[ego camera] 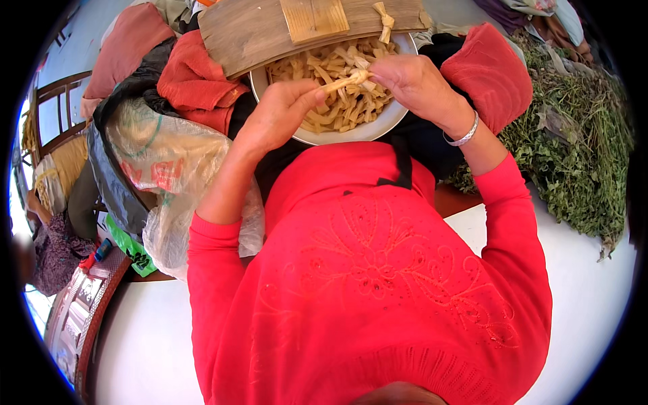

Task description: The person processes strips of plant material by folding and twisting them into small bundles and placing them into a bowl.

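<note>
A pale, knotted strip [358, 78], its material unclear, is stretched between my two hands over a white-rimmed basin [354, 135]. My left hand [283, 109] pinches one end between thumb and fingers. On the other side, my right hand [412, 83] grips the strip close to its knot. Many similar yellowish pieces [349, 114] fill the basin. A wooden board [248, 30] lies across the basin's far side, with a smaller, lighter wood block [316, 19] on it. Another knotted piece [386, 23] rests at the board's right edge.
Translucent plastic sacking [172, 147] and a red cloth [195, 76] lie at left. Another red cloth [488, 76] is beside my right forearm, near a heap of leafy green stems [572, 152]. Another person's patterned sleeve [61, 248] shows at far left.
</note>
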Action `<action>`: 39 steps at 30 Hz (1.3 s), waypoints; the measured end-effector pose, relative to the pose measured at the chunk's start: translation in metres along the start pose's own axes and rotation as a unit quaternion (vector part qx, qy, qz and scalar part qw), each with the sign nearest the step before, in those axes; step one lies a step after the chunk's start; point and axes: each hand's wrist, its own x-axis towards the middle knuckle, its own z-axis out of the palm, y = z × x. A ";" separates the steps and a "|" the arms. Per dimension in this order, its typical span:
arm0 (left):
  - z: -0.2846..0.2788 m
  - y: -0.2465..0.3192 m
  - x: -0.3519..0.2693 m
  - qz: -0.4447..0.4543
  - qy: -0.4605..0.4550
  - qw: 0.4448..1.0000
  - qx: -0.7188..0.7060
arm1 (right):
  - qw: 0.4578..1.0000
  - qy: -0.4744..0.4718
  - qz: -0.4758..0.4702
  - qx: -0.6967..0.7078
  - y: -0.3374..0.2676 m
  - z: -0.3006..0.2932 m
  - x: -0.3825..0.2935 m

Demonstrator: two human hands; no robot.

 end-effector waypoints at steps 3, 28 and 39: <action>0.011 -0.001 -0.009 -0.001 -0.005 0.999 -0.048 | 0.999 -0.002 0.010 0.037 -0.004 0.003 -0.005; 0.026 0.030 0.001 0.128 0.203 0.902 0.359 | 0.976 0.201 -0.033 0.071 -0.052 0.044 0.015; 0.033 0.039 0.013 0.192 0.319 0.923 0.097 | 0.662 0.289 0.199 0.662 -0.039 0.066 0.036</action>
